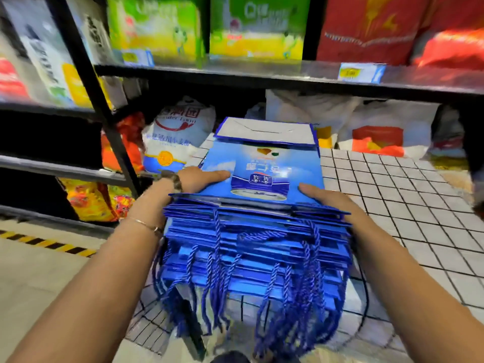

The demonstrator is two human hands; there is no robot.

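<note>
Stocked black metal shelving backs a white square-tiled platform. Over its near edge is the thick stack of flat-folded glossy blue paper gift bags; I cannot tell whether it rests there or is being carried. The bags look gathered and roughly squared, their edges slightly stepped, so setting them down or tidying them seems to be what is left. The left hand and right hand clamp opposite sides, thumbs flat on top, other fingers hidden beneath. Twisted blue cord handles dangle loosely toward the person.
</note>
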